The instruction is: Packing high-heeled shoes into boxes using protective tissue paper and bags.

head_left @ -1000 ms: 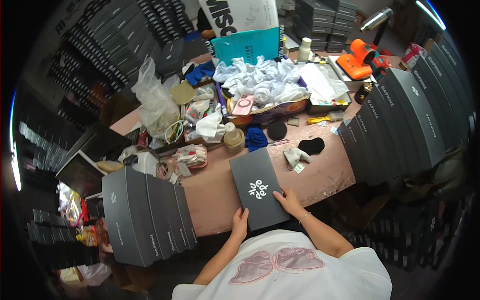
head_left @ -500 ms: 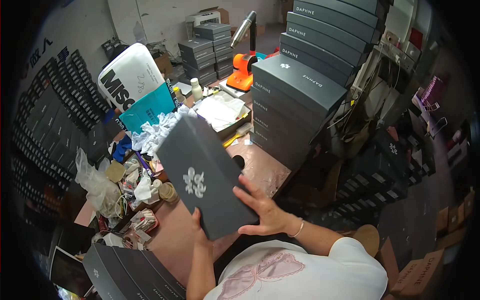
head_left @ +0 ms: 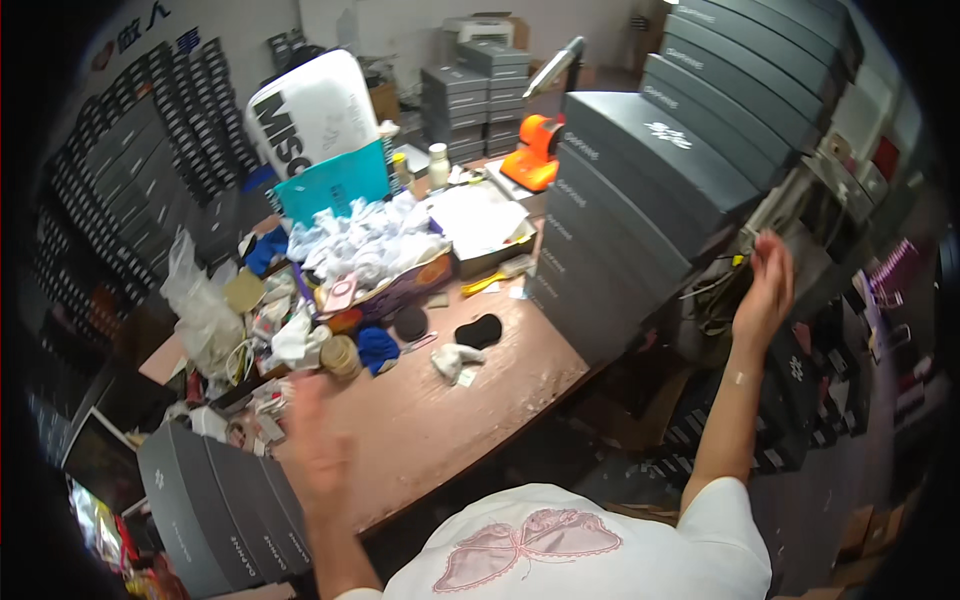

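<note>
My left hand (head_left: 322,440), smeared by motion, is raised over the near left of the table with its fingers stretched out. Nothing shows in it. My right hand (head_left: 765,290) is also free, with extended fingers, at the right side of a tall stack of dark grey shoe boxes (head_left: 610,245). The stack's top box (head_left: 675,150) bears a white flower mark on its lid. More dark shoe boxes (head_left: 205,510) stand at the near left, beside my left forearm.
On the pink table (head_left: 440,420) lie a black pad (head_left: 479,331), a white crumpled piece (head_left: 456,362) and a yellow-handled brush (head_left: 490,280). White crumpled paper (head_left: 365,240) fills a box behind them. An orange tool stand (head_left: 531,155) stands farther back. Boxes line the left wall.
The shoe box held between both hands has left them, and the right-hand stack looks taller. My hands have parted: the right moved up and right, the left moved left. The view has shifted.
</note>
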### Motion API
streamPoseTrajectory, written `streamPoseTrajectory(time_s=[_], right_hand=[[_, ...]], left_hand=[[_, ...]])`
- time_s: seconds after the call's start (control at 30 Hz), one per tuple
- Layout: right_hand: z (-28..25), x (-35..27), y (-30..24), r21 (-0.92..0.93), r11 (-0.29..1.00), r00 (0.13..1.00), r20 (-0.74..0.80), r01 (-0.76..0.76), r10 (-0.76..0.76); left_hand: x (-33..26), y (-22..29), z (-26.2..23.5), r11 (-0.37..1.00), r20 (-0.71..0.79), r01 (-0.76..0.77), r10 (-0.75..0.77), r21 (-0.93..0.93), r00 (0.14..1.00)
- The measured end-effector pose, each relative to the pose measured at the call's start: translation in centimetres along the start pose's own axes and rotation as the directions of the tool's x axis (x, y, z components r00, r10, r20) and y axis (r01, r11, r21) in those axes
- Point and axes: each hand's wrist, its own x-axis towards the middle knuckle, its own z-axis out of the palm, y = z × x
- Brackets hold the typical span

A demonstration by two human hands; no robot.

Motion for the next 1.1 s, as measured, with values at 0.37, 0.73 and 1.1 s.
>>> streamPoseTrajectory(time_s=[0.37, 0.73, 1.1], right_hand=[[17.7, -41.1, -6.8, -0.343, 0.575, -0.360, 0.929, -0.743, 0.089], [18.3, -45.9, -1.3, -0.526, 0.289, -0.377, 0.815, -0.800, 0.439], [18.5, -36.1, 8.2, -0.729, 0.182, -0.503, 0.609, -0.660, 0.613]], left_hand=[[-17.5, -13.9, -37.9, 0.406, -0.173, 0.899, -0.909, -0.163, 0.379], [-15.7, -15.2, -1.2, 0.697, -0.180, 0.575, -0.689, -0.429, 0.702], [-11.2, -19.4, 8.2, -0.167, 0.422, 0.566, -0.834, -0.807, 0.355]])
